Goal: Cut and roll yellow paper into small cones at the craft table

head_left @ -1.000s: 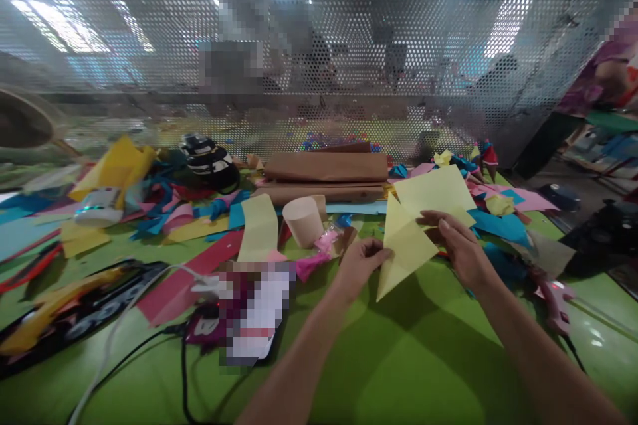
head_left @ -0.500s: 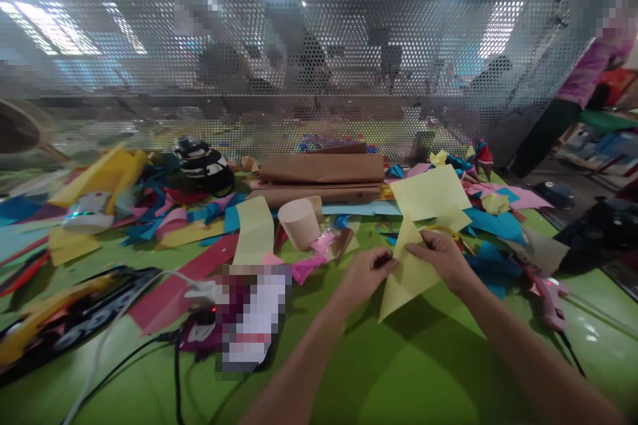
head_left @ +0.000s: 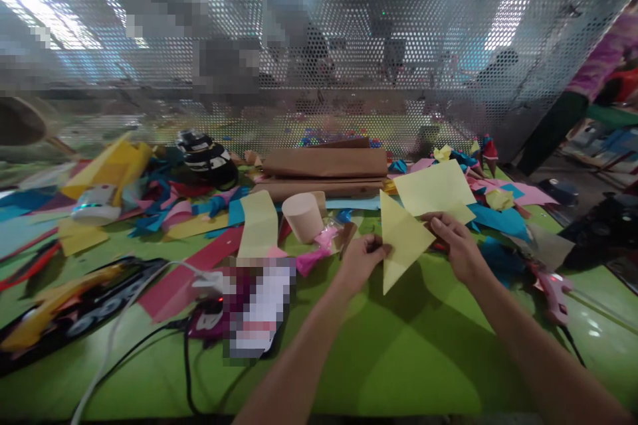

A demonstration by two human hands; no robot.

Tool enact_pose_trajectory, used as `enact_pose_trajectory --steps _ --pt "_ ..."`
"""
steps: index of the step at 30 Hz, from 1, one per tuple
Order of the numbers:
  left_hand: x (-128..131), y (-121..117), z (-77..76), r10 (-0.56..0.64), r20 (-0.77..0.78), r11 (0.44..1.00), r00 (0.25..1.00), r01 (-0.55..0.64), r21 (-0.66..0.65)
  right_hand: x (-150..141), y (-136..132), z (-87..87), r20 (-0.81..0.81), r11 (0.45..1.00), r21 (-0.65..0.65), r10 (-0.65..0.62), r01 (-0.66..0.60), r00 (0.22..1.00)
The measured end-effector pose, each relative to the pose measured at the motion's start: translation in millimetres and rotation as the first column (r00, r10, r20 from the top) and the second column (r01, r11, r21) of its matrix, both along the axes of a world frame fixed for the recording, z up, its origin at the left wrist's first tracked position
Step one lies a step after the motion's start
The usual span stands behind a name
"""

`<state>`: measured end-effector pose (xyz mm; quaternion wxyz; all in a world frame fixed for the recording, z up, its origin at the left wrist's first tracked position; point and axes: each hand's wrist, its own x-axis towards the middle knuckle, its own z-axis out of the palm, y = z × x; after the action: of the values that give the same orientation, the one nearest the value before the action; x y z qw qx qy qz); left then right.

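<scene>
Both my hands hold a pale yellow folded paper triangle [head_left: 401,239] a little above the green table [head_left: 399,358]. My left hand [head_left: 359,260] pinches its left edge with closed fingers. My right hand [head_left: 456,246] grips its right corner, fingers curled on the paper. Just behind the triangle lies a flat pale yellow sheet [head_left: 433,187]. A beige paper cone [head_left: 304,216] lies on its side to the left of my left hand.
Coloured paper scraps [head_left: 164,206] cover the far table. Brown paper rolls [head_left: 323,166] lie at the back by a perforated metal screen [head_left: 319,60]. A pink glue gun [head_left: 551,285] lies at the right. Cables [head_left: 184,358] run near left. A person [head_left: 593,80] stands far right.
The triangle has been turned and lifted so its point stands upward to the left. My right hand has slid from the top edge to the right corner.
</scene>
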<state>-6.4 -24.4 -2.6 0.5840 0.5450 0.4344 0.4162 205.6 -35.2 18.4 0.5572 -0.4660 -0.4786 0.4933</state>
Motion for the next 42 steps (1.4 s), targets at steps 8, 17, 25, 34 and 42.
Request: enact_pose_trajectory --steps 8,17,25,34,42 --pt "2 -2 -1.6 -0.103 0.121 0.992 0.987 0.111 -0.059 -12 0 -11.7 0.057 0.994 -0.066 0.089 -0.085 0.994" --pt "3 0 -0.6 0.040 0.163 0.998 0.986 -0.030 -0.061 -16 -4 -8.5 0.120 0.969 -0.047 0.247 -0.243 0.962" --pt "3 -1 -0.5 -0.047 0.076 0.995 0.996 0.040 0.092 -22 -3 -19.0 0.123 0.962 -0.001 0.271 -0.273 0.955" --pt "-4 -6 12.0 -0.049 0.329 0.989 0.943 0.092 -0.114 -4 2 -10.6 -0.086 0.998 0.038 -0.048 0.052 0.995" --pt "-6 -10 14.7 -0.104 0.419 0.976 0.902 0.174 -0.131 -4 2 -10.6 -0.061 0.997 0.060 -0.044 0.048 0.997"
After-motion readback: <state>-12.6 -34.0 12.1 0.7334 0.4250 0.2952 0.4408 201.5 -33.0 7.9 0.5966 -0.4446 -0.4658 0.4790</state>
